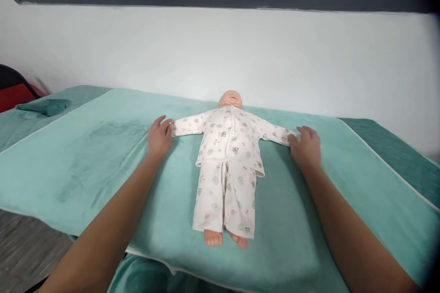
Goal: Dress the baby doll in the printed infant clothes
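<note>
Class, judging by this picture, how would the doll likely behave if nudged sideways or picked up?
The doll would probably resist rolling, since it lies flat with both sleeves spread wide. Its shirt and trousers would likely sag and bunch, as both look loose and creased. The smooth head may feel firm, though its weight cannot be told.

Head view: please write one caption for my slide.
Left hand and right hand at the sleeve ends of a baby doll in printed pajamas, lying on a teal cover.
</note>
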A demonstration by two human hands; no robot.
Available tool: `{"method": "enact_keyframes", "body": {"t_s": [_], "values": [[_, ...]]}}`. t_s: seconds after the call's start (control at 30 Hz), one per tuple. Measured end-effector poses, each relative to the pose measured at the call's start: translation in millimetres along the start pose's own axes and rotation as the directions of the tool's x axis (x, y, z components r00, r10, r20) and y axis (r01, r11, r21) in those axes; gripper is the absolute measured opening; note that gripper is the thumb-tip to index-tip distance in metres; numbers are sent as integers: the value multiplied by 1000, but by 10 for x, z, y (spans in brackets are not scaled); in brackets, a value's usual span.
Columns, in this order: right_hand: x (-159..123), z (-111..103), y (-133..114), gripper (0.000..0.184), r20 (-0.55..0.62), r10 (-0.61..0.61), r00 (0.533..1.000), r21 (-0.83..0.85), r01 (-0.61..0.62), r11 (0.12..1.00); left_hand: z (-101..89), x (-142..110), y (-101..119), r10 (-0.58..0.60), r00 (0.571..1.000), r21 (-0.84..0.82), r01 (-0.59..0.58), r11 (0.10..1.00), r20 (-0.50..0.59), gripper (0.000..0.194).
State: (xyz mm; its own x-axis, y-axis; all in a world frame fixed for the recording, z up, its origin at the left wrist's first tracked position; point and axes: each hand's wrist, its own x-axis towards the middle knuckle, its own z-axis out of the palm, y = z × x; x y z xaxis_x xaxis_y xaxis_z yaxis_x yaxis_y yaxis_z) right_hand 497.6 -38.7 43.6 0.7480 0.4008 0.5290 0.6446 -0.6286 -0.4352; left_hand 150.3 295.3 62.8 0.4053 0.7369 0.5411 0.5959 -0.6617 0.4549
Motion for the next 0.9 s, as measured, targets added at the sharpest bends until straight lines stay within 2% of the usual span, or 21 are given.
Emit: {"method": "enact_keyframes", "body": {"t_s": [0.07,0.13,0.2,0.27,0.33,0.4,0.43,0.5,0.53,0.63,0.73,0.8,0.9], "values": [[-88,11,-104,50,104,-90,990,-35,94,995,5,-38,49,35,993,36,-40,999,113,45],[-179,11,-199,54,194,-103,976,-83,121,989,-2,-82,94,6,981,93,-25,995,194,45],[-294,-25,-290,55,219,-79,972,-87,100,991,-35,-163,148,-38,978,132,11,991,207,45],[-472,-120,-393,55,207,-115,972,12,114,993,-103,-328,230,-83,984,97,69,993,158,45],[-749,-277,-519,52,178,-189,966,202,152,967,-215,-616,353,-131,988,-21,134,991,86,43],[-1122,-476,-658,46,148,-240,960,400,163,902,-368,-1021,510,-164,985,-186,172,967,56,39],[-1328,-581,-726,39,153,-247,957,476,148,867,-456,-1251,595,-165,983,-269,181,946,81,37],[-1730,-776,-852,27,220,-271,937,564,104,819,-637,-1715,763,-169,964,-409,241,880,204,33],[-1906,-856,-908,25,236,-301,924,596,107,796,-722,-1928,842,-182,958,-452,267,851,222,30],[-2267,-1000,-1072,31,239,-323,916,633,105,767,-906,-2397,1043,-70,949,-487,220,845,306,32],[-2405,-1015,-1250,34,239,-308,921,636,92,767,-955,-2589,1185,31,931,-469,154,869,364,44],[-2425,-1001,-1368,25,239,-295,925,642,77,763,-935,-2600,1252,52,934,-458,124,880,353,47],[-2390,-1017,-1500,10,218,-263,940,662,55,747,-899,-2528,1334,83,948,-473,76,878,306,40]]}}
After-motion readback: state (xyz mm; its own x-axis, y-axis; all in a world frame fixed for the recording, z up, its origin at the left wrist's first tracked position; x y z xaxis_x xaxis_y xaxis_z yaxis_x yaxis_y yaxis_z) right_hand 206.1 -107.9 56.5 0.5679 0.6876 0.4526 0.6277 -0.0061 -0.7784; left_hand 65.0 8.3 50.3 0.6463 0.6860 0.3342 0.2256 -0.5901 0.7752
